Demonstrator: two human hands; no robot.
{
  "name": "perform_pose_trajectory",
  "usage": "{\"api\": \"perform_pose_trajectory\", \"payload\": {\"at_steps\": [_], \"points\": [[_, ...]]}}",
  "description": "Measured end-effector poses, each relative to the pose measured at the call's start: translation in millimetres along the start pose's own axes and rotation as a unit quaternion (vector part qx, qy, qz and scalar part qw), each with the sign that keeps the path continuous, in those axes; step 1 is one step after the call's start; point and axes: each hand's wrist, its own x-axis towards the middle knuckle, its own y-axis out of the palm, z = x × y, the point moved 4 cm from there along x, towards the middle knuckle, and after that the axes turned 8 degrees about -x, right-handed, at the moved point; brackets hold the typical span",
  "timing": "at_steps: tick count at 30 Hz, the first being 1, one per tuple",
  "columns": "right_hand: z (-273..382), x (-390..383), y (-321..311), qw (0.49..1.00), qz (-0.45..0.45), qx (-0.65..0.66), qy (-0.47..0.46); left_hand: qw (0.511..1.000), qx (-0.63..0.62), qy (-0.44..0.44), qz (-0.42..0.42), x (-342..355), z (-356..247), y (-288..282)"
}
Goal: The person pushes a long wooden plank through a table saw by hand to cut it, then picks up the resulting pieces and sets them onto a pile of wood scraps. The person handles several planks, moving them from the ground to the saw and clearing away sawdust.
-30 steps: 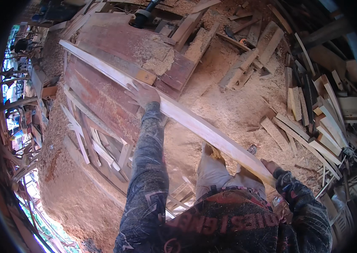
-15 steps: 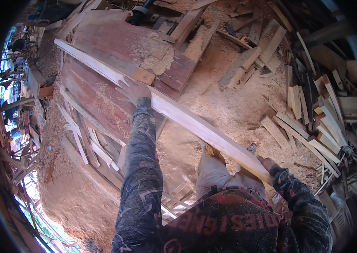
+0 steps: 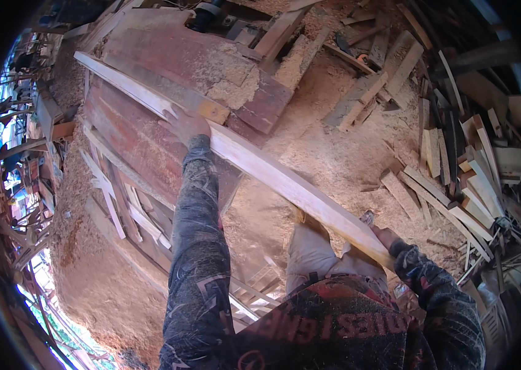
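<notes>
A long pale squared length of timber [image 3: 285, 176] slants from the far left down toward my right side. Its far part lies along the reddish wooden worktop [image 3: 131, 139], beside a darker wooden strip with a yellowish end [image 3: 214, 113]. My left hand [image 3: 189, 126] is closed over the timber near the worktop's near edge, its fingers reaching across the top. At the near end, in front of my legs, my right hand [image 3: 385, 237] grips the timber from its right side. The right fingers are partly hidden behind the wood.
Offcuts [image 3: 359, 102] lie on the sawdust-covered floor [image 3: 309, 139] beyond the timber. More wood pieces [image 3: 479, 185] are stacked at the right. A dark power tool [image 3: 208, 15] rests at the worktop's far edge. Loose strips [image 3: 109, 191] lean along its left side.
My left hand has shifted a little farther left along the timber. The timber itself has moved slightly toward the far left, with my right hand still at its near end.
</notes>
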Motion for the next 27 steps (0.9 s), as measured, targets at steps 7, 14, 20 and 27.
{"api": "perform_pose_trajectory", "payload": {"at_steps": [7, 14, 20, 27], "points": [[30.2, -6.4, -13.3, 0.999, 0.021, 0.021, 0.031, 1.000, -0.020, -0.002, -0.006, 22.5, 8.7, 2.8], [46.9, -4.1, -17.1, 0.997, 0.026, 0.061, 0.049, 1.000, -0.007, -0.003, -0.016, 41.7, 7.4, 7.2], [98.2, -22.3, -37.3, 0.996, 0.012, 0.080, 0.025, 0.999, 0.016, 0.008, -0.040, 72.9, 27.7, 17.0], [98.9, 4.7, -28.8, 0.995, 0.006, 0.076, 0.061, 0.999, 0.034, 0.013, -0.028, 110.9, 36.4, 34.9]]}}
